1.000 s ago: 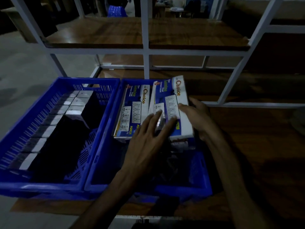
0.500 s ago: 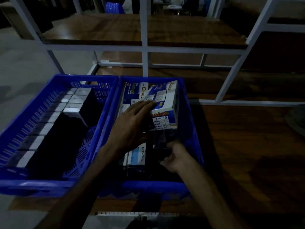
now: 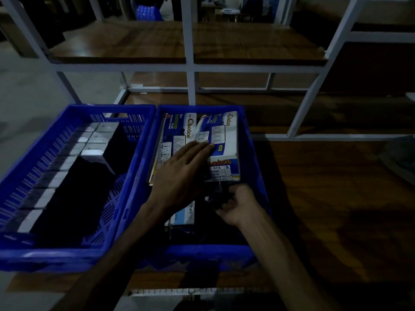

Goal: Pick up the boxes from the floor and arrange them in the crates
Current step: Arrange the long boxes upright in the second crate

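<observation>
Two blue crates stand side by side on a low wooden shelf. The right crate (image 3: pixel 253 158) holds two white-and-blue "Choice" boxes: one (image 3: pixel 177 131) on the left, one (image 3: pixel 224 140) tilted on the right. My left hand (image 3: pixel 182 171) lies flat across both boxes with straight fingers. My right hand (image 3: pixel 240 205) reaches low into the crate below the tilted box, fingers curled in the dark; what they touch is hidden. A pale box (image 3: pixel 183 215) lies deeper under my left wrist. The left crate (image 3: pixel 40 167) carries rows of small silver-topped boxes (image 3: pixel 92 140).
A white metal rack (image 3: pixel 190 68) with wooden shelves rises right behind the crates. Bare wooden board (image 3: pixel 336 209) stretches to the right of the crates. Grey floor (image 3: pixel 29 97) lies to the left. A ridged pale strip (image 3: pixel 190 291) sits at the near edge.
The right-hand box has gone from held above the crate down into it. My right hand let go of its side and dropped below it; my left hand moved forward onto both boxes.
</observation>
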The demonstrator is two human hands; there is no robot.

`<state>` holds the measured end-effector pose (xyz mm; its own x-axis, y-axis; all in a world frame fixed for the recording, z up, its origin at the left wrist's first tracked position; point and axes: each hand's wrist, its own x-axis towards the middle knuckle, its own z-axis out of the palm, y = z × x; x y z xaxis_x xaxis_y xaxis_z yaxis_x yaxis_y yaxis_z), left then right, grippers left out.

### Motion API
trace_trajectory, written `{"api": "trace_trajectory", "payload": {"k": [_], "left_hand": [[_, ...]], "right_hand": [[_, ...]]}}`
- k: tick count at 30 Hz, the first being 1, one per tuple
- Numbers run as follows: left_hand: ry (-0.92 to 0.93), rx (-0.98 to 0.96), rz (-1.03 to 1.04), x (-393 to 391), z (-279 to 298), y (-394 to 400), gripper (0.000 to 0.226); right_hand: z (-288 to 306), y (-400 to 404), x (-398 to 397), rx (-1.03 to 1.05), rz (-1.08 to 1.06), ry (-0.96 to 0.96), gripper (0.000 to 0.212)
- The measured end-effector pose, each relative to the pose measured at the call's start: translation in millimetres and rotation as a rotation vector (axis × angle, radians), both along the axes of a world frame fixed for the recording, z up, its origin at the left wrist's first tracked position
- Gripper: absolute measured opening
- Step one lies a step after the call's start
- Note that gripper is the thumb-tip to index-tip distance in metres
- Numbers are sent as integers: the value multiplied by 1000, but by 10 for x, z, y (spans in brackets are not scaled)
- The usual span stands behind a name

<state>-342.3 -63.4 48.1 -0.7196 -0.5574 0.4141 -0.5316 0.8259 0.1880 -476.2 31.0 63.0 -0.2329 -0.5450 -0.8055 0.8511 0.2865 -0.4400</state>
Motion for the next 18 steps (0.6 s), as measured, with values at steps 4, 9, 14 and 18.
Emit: {"api": "trace_trajectory", "payload": {"k": [4, 9, 14, 18], "left_hand": [[26, -30, 50, -37, -69, 89, 94], [-60, -111, -16, -116, -150, 201, 84], [-150, -178, -32, -260, -172, 270, 78], [-246, -281, -84, -366, -158, 274, 70]], "right_hand": [[106, 207, -47, -154, -73, 221, 30], [348, 426, -225, -325, 151, 890, 20], [269, 384, -525, -186, 850, 1597, 60], [66, 431, -622, -111, 1062, 1890, 75]]}}
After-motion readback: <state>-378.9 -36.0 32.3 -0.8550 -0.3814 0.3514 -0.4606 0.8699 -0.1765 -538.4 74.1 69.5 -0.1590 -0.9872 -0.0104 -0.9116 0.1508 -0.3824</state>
